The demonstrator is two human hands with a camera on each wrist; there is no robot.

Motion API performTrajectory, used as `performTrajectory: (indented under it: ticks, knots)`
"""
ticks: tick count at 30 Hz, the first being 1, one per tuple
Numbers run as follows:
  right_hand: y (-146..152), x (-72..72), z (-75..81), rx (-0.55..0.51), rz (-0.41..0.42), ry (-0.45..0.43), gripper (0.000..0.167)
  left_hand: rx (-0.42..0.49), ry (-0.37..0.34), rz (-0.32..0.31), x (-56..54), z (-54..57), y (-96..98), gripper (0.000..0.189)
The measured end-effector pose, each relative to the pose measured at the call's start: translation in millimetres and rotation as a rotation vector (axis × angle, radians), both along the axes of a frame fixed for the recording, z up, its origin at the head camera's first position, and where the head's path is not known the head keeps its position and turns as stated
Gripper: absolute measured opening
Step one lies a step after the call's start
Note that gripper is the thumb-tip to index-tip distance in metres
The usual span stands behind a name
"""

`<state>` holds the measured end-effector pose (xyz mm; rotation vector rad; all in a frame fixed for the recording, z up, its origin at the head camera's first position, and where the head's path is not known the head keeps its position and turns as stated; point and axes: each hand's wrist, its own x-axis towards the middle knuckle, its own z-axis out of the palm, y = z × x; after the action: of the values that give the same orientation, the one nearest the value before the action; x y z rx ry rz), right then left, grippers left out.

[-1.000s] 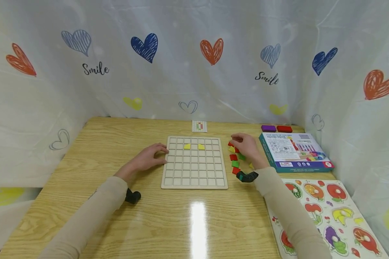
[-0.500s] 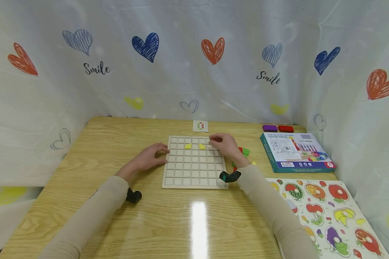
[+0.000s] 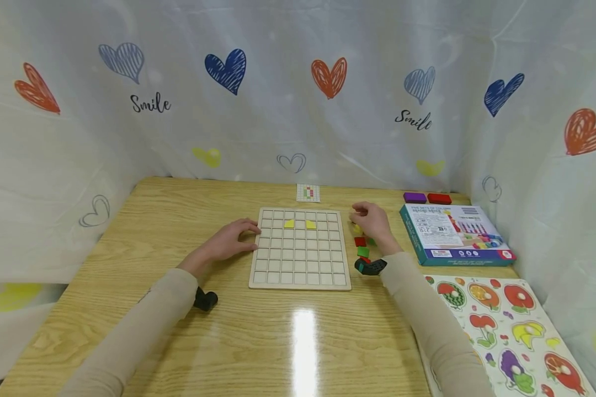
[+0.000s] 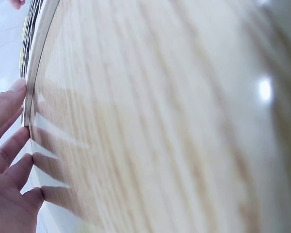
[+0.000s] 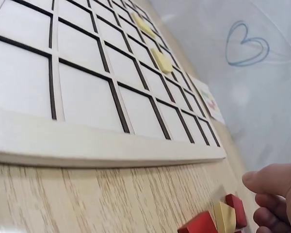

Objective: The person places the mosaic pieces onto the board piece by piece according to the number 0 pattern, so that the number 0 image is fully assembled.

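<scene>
A square wooden grid board (image 3: pixel 300 287) lies on the table with two yellow pieces, a left one (image 3: pixel 289 223) and a right one (image 3: pixel 310 225), in its second row from the far side. My left hand (image 3: pixel 230 240) touches the board's left edge with extended fingers. Right of the board, my right hand (image 3: pixel 372 220) hovers over loose pieces, among them a red block (image 3: pixel 360 241) and a green block (image 3: pixel 363 251). The right wrist view shows its thumb (image 5: pixel 271 179) stretched out, fingers bent below, and nothing visible between them; a yellow piece (image 5: pixel 225 217) lies close by.
A small pattern card (image 3: pixel 308 193) lies beyond the board. To the right are a boxed bead set (image 3: pixel 457 231), a fruit puzzle board (image 3: pixel 506 331), a purple block (image 3: pixel 414 197) and a long red block (image 3: pixel 439 198). A heart-printed curtain (image 3: pixel 258 127) hangs behind the table.
My right hand went left from the loose pieces to the board's far right part, then came back right over the pieces. My left hand stayed at the board's edge.
</scene>
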<state>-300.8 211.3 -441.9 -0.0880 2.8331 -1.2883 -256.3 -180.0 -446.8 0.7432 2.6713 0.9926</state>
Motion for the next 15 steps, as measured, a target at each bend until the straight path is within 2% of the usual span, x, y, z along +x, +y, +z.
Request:
performTrajectory:
  ticks: [5, 9, 15]
  knots:
    - [8.3, -2.0, -2.1, 0.074, -0.006, -0.016, 0.041, 0.0, -0.002, 0.003, -0.9, -0.4, -0.6, 0.038]
    - [10.5, -1.4, -1.9, 0.096, -0.013, -0.046, 0.039, 0.001, -0.004, 0.003, -1.0, -0.2, -0.8, 0.039]
    - [11.5, -1.7, -2.4, 0.119, 0.009, -0.036, 0.034, 0.009, -0.003, -0.004, 0.0, 0.7, -1.0, 0.039]
